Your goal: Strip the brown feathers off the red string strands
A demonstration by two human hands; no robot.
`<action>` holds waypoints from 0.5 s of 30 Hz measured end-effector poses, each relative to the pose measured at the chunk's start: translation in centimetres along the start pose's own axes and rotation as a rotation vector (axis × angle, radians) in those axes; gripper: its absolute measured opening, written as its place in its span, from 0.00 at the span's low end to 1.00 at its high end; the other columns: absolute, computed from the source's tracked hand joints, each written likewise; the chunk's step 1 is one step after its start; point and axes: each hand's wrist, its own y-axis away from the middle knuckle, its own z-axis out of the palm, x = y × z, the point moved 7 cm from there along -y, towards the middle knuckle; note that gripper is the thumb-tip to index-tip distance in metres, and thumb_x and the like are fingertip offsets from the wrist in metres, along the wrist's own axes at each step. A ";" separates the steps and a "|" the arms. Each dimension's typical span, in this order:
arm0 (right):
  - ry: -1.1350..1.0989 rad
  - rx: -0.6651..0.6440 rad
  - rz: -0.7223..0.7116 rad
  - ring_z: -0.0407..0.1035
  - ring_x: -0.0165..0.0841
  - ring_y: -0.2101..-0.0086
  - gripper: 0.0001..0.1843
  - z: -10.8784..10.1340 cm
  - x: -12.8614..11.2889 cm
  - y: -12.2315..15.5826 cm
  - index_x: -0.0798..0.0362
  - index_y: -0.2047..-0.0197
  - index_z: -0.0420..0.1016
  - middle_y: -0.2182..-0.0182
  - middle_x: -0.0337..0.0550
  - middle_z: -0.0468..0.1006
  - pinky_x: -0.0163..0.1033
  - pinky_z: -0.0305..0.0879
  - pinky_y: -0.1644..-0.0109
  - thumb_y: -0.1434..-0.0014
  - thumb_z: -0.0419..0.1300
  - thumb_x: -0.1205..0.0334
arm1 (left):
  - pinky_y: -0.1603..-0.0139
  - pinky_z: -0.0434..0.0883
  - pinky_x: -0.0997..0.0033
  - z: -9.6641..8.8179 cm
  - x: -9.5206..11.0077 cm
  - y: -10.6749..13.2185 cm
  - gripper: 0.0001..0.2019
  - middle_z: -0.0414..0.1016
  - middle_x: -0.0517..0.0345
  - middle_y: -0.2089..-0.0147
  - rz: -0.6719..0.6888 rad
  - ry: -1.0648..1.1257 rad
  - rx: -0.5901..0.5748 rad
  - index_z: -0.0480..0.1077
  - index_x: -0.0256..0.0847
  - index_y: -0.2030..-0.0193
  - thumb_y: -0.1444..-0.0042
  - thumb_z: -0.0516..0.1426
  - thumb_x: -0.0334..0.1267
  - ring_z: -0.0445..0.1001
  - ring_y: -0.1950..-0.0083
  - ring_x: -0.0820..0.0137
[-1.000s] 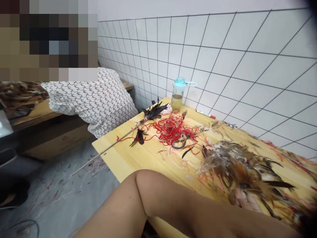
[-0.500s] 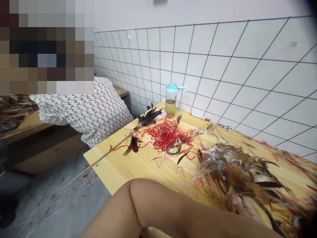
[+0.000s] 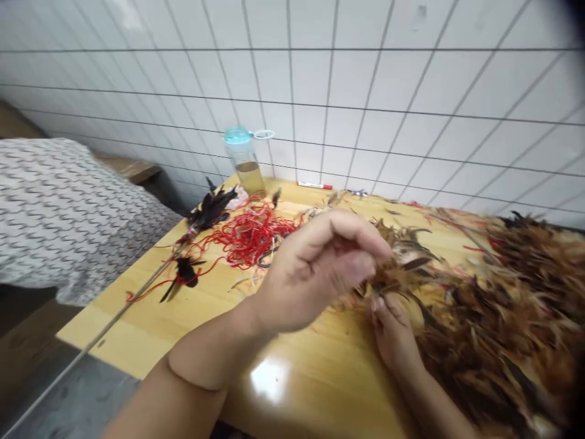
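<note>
My left hand (image 3: 315,271) is raised over the middle of the table, slightly blurred. Its fingers are loosely curved, with a gap to the thumb, and nothing shows in it. Just to the right and lower, my right hand (image 3: 392,326) is closed, pinching the near end of a bunch of brown feathers (image 3: 388,277). The left hand partly hides that bunch. Beyond my left hand lies a tangle of red string (image 3: 249,235). A big pile of brown and black feathers (image 3: 498,329) spreads to the right of my right hand.
A thin stick (image 3: 123,311) with black feathers (image 3: 212,207) tied at one end juts over the table's left edge. A lidded water bottle (image 3: 249,171) and a red-capped marker (image 3: 314,185) are by the tiled wall (image 3: 356,85). At left is another person's patterned sleeve (image 3: 68,213).
The view has turned right, showing more of the feather pile. My left arm, earlier stretched across toward the feathers, has drawn back and lifted the hand. My right hand has come into plain view.
</note>
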 end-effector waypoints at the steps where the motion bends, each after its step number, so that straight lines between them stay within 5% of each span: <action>1: -0.026 0.010 0.019 0.59 0.30 0.77 0.18 0.0 -0.4 0.2 0.49 0.79 0.64 0.80 0.36 0.63 0.37 0.60 0.76 0.50 0.67 0.49 | 0.63 0.71 0.74 0.0 -0.9 -0.4 0.05 0.73 0.55 0.62 -0.001 -0.048 0.013 0.69 0.40 0.60 0.39 0.54 0.37 0.73 0.63 0.74; 4: -0.085 0.044 0.007 0.54 0.28 0.77 0.21 -0.1 -2.6 0.1 0.51 0.79 0.61 0.79 0.35 0.60 0.36 0.55 0.75 0.51 0.67 0.49 | 0.63 0.69 0.74 0.8 -4.2 -1.2 0.06 0.72 0.55 0.62 -0.004 -0.287 -0.044 0.69 0.38 0.58 0.39 0.54 0.35 0.70 0.64 0.74; 8: -0.175 0.141 -0.070 0.52 0.25 0.77 0.19 -1.9 -4.8 -0.7 0.52 0.78 0.61 0.78 0.34 0.60 0.33 0.51 0.74 0.52 0.68 0.53 | 0.55 0.67 0.69 2.9 -9.7 -0.6 0.06 0.72 0.54 0.62 0.036 -0.683 -0.330 0.69 0.38 0.61 0.40 0.52 0.32 0.70 0.58 0.70; 12: -0.208 0.207 -0.094 0.50 0.24 0.77 0.19 -3.5 -4.6 -1.4 0.52 0.78 0.61 0.79 0.33 0.59 0.32 0.48 0.75 0.53 0.69 0.55 | 0.56 0.67 0.68 4.2 -15.3 1.3 0.07 0.72 0.52 0.61 -0.026 -0.957 -0.585 0.71 0.38 0.62 0.40 0.51 0.31 0.70 0.58 0.67; 15: -0.194 0.212 -0.087 0.50 0.24 0.78 0.19 -3.7 -3.7 -1.7 0.52 0.78 0.63 0.80 0.33 0.59 0.33 0.47 0.75 0.52 0.68 0.54 | 0.56 0.66 0.69 4.9 -17.2 2.6 0.08 0.72 0.53 0.60 -0.028 -1.002 -0.636 0.72 0.39 0.60 0.40 0.51 0.31 0.69 0.57 0.68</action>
